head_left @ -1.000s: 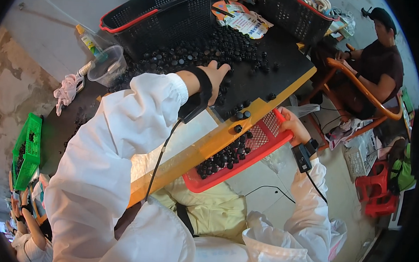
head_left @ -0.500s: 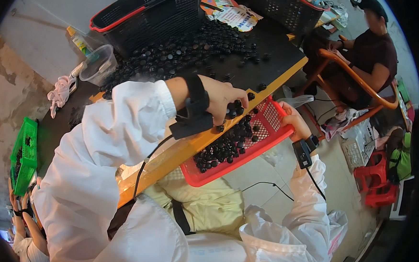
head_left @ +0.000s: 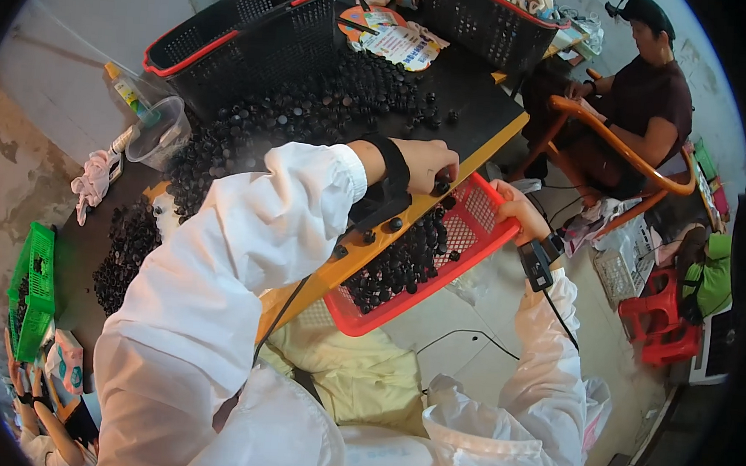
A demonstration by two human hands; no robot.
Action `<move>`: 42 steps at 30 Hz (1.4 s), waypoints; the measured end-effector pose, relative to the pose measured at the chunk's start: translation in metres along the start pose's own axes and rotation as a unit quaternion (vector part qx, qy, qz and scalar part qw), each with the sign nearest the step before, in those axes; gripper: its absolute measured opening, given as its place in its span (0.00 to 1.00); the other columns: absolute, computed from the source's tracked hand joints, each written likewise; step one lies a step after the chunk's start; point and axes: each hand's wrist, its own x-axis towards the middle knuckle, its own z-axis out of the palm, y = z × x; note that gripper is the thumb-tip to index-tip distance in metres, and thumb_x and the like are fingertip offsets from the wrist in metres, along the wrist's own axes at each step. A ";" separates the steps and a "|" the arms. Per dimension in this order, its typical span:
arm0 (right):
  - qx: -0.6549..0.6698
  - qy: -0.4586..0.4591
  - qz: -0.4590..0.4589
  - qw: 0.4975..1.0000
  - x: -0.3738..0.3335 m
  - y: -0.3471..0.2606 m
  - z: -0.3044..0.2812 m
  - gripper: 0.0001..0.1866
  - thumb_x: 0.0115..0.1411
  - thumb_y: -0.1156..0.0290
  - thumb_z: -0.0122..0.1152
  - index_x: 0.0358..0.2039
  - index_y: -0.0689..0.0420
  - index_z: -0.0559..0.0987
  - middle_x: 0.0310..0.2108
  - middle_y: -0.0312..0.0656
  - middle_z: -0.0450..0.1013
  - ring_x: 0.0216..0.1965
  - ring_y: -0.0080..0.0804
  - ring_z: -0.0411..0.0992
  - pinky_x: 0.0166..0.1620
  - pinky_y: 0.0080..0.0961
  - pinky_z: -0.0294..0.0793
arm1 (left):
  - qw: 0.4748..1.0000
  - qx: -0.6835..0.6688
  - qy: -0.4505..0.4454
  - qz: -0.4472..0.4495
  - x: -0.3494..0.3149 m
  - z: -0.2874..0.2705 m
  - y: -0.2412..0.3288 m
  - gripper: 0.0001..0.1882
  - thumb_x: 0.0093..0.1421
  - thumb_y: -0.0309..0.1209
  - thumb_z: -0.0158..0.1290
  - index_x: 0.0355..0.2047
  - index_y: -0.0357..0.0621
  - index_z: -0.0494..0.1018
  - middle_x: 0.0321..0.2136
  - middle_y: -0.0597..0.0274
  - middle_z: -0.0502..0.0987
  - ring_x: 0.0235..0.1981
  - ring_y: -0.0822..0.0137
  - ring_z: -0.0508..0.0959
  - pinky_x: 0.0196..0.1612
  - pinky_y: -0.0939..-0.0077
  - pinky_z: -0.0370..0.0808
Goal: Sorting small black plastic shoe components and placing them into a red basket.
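My left hand (head_left: 426, 164) is at the table's front edge, back upward, its curled fingers closed over small black round caps; a black cap (head_left: 441, 188) shows beneath the fingertips. Just below that edge is a red plastic basket (head_left: 420, 301) with mesh sides, tilted and partly filled with black caps (head_left: 401, 256). My right hand (head_left: 519, 212) grips the basket's right end, thumb over the rim. A few loose caps (head_left: 393, 225) lie on the yellow table edge (head_left: 350, 266), by my left wrist. The undersides of my left fingers are hidden.
Black caps (head_left: 286, 112) are heaped across the dark table. Behind them stand a black basket with a red rim (head_left: 239, 41) and a clear plastic tub (head_left: 159, 134). A green basket (head_left: 38, 289) is at far left. Another person (head_left: 654, 105) sits at right by an orange-brown chair (head_left: 626, 137).
My left hand has moved right along the table edge, its fingers drawing closer together over the caps. My right hand still holds the red basket. The whole view has shifted slightly.
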 end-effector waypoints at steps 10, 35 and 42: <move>0.048 -0.008 -0.007 0.999 -0.002 0.008 0.000 0.20 0.36 0.85 0.48 0.35 0.58 0.69 0.34 0.35 0.71 0.37 0.23 0.72 0.43 0.17 0.71 | 0.975 0.038 -0.105 -0.193 -0.093 -0.044 0.012 0.49 0.40 0.31 0.66 0.62 0.49 0.53 0.47 0.47 0.62 0.48 0.55 0.70 0.50 0.69 0.70; 0.069 0.011 -0.019 0.997 -0.015 0.015 0.031 0.20 0.37 0.88 0.46 0.35 0.59 0.69 0.34 0.35 0.70 0.36 0.22 0.70 0.38 0.13 0.69 | 0.981 -0.068 -0.040 -0.180 -0.166 0.004 0.027 0.34 0.43 0.33 0.64 0.49 0.40 0.61 0.41 0.44 0.69 0.43 0.53 0.75 0.44 0.67 0.73; 0.082 0.003 -0.014 0.997 -0.014 0.029 0.045 0.21 0.37 0.87 0.45 0.36 0.59 0.69 0.35 0.35 0.70 0.36 0.22 0.70 0.39 0.14 0.69 | 0.977 -0.119 0.088 -0.155 -0.135 0.046 0.035 0.25 0.53 0.34 0.59 0.48 0.37 0.63 0.41 0.47 0.68 0.39 0.59 0.77 0.43 0.68 0.74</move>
